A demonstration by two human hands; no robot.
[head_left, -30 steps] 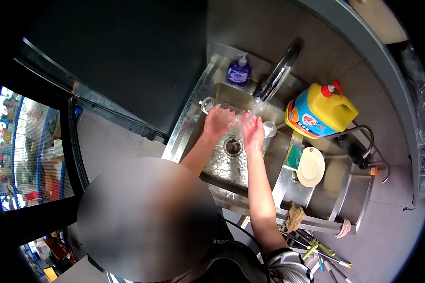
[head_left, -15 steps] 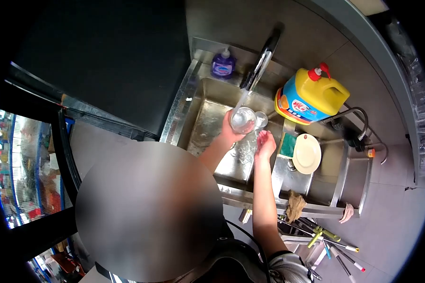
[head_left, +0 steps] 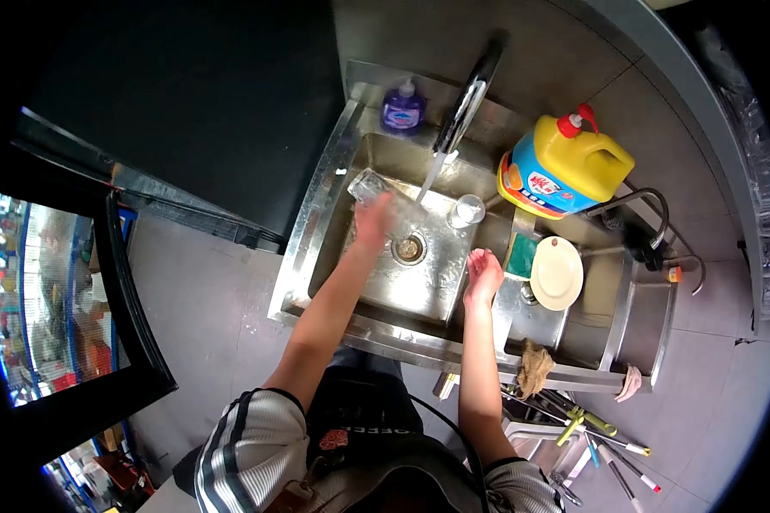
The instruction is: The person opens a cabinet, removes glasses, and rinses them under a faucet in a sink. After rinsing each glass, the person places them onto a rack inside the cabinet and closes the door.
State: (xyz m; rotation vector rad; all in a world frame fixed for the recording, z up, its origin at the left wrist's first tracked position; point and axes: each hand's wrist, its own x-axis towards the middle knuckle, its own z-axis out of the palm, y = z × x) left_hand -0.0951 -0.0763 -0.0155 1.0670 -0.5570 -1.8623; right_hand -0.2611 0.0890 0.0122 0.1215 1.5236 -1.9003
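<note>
My left hand (head_left: 373, 221), smeared by motion, is closed around a clear drinking glass (head_left: 367, 183) over the left sink basin (head_left: 329, 248). The glass is tilted, and a blurred spray of water shows beside it. My right hand (head_left: 484, 275) hovers by the divider between the basins, fingers loosely curled and apart, nothing in it. A second clear glass (head_left: 468, 210) stands in the basin just beyond my right hand. Water runs from the black and chrome faucet (head_left: 466, 107) into the basin, between the two glasses.
Behind the sink stand a purple soap bottle (head_left: 403, 109) and a yellow detergent jug (head_left: 569, 167). To the right are a green scouring pad (head_left: 520, 256), a cream plate (head_left: 557, 274) and a brown cloth (head_left: 535, 368) over the front rim. Mop handles (head_left: 586, 423) lie below.
My left hand has moved left with the glass, out of the water stream, and tipped it. The right hand has dropped slightly. The second glass now stands in fuller view.
</note>
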